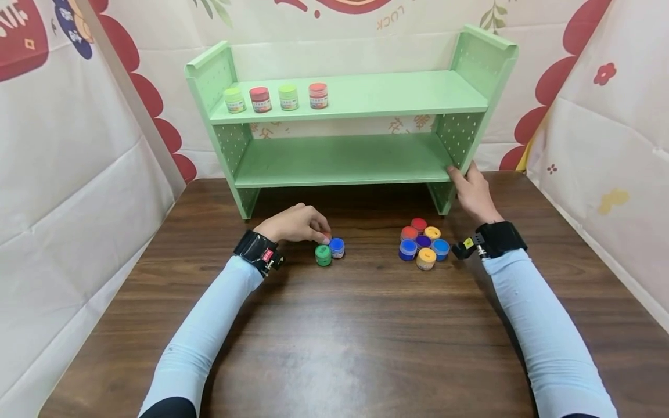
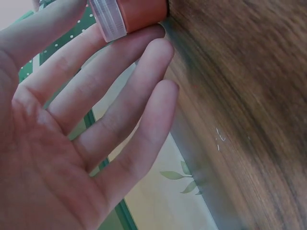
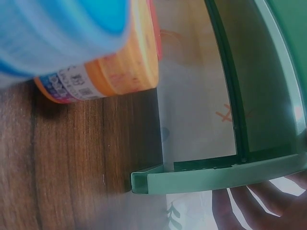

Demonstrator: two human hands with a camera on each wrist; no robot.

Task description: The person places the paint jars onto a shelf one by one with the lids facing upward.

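Note:
My left hand (image 1: 300,223) pinches a small red paint jar (image 2: 144,14) low over the table; in the head view the fingers hide most of it. Right beside those fingertips stand a green jar (image 1: 323,255) and a blue jar (image 1: 337,248). My right hand (image 1: 474,194) grips the right side panel of the light green shelf (image 1: 345,159), thumb on the inner side and fingers around the outside. In the right wrist view its fingers (image 3: 259,211) show behind the panel edge. Left of that wrist sits a cluster of red, blue, purple and yellow jars, including a yellow jar (image 1: 425,259).
On the upper board's left half stand, in a row, a light green jar (image 1: 234,100), a red jar (image 1: 260,100), another light green jar (image 1: 288,97) and another red jar (image 1: 318,96). The brown table (image 1: 334,342) is bordered by printed cloth walls (image 1: 601,139).

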